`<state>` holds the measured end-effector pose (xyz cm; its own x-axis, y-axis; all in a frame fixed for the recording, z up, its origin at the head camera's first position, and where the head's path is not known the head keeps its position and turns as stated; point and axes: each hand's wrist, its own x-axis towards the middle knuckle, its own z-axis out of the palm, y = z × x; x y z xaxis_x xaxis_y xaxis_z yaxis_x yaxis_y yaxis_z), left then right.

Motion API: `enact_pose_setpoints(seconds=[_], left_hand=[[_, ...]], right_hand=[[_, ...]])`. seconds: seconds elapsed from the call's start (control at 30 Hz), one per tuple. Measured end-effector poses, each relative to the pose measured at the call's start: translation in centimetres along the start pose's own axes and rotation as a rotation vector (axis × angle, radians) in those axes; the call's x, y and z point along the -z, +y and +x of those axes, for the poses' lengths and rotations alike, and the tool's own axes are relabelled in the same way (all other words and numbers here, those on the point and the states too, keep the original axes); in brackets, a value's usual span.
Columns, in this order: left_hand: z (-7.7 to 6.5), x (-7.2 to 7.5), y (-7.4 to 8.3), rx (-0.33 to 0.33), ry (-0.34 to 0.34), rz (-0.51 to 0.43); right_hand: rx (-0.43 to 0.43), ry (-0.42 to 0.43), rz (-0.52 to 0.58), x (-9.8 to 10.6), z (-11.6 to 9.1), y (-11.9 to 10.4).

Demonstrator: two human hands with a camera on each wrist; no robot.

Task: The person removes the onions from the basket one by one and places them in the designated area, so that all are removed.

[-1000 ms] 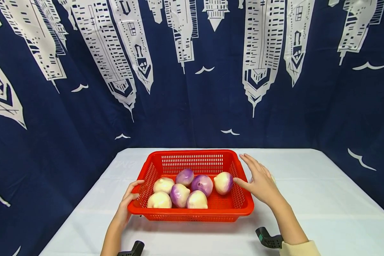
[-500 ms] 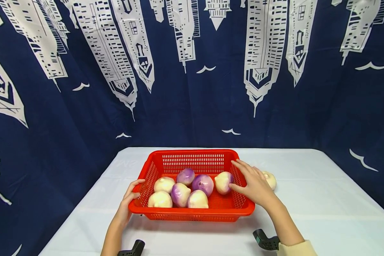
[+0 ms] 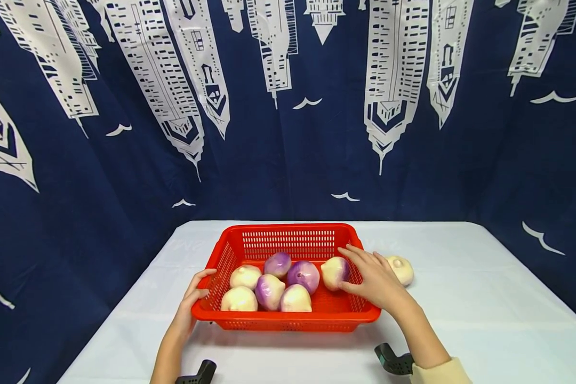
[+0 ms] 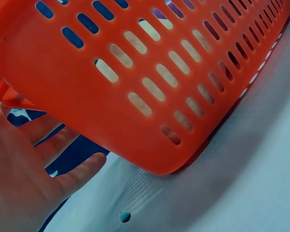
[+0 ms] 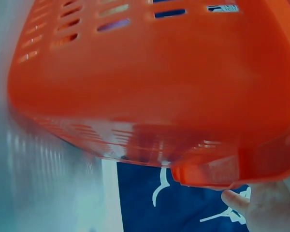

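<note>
The left hand (image 3: 190, 300) holds the red basket (image 3: 288, 316). The right hand (image 3: 375, 278), spread wide, seems to want the turnip (image 3: 333, 273); grabbing needs curled fingers.

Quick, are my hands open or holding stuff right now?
Left hand: holding the red basket.
Right hand: open, by a turnip; can't tell if touching.

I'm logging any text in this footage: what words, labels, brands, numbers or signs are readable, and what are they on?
No word, brand or number is readable in any view.
White table: marks near its far left corner, too faint to read.
Navy backdrop: upside-down building drawings; no readable lettering.
Red basket: no label visible.
Black wrist devices: nothing legible.
</note>
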<state>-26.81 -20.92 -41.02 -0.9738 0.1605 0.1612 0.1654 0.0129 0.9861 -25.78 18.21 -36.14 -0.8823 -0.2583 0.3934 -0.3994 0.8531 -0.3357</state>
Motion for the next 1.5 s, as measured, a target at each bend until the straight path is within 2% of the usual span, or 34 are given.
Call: enact_pose_setpoints(seconds=[0.23, 0.43, 0.57, 0.7, 1.03, 1.33, 1.5], left_hand=[[0.1, 0.1, 0.2, 0.000, 0.010, -0.006], [0.6, 0.0, 0.4, -0.011, -0.002, -0.004], [0.7, -0.1, 0.4, -0.034, -0.023, -0.009], [0.5, -0.2, 0.2, -0.040, -0.028, -0.008], [0.2, -0.2, -0.2, -0.007, -0.009, -0.002], [0.3, 0.1, 0.3, -0.004, -0.008, 0.004], [0.0, 0.1, 0.2, -0.011, -0.012, 0.015]], right_hand=[[-0.005, -0.045, -0.029, 0.1, 0.5, -0.8], [0.074, -0.063, -0.140, 0.4, 1.5, -0.8], [0.107, -0.122, -0.211, 0.3, 2.1, -0.6], [0.132, -0.164, -0.231, 0.0, 2.4, -0.4], [0.124, -0.277, -0.289, -0.8, 3.1, -0.6], [0.081, -0.343, -0.358, -1.7, 3.8, -0.9], [0.077, -0.353, -0.390, -1.8, 3.7, -1.1]])
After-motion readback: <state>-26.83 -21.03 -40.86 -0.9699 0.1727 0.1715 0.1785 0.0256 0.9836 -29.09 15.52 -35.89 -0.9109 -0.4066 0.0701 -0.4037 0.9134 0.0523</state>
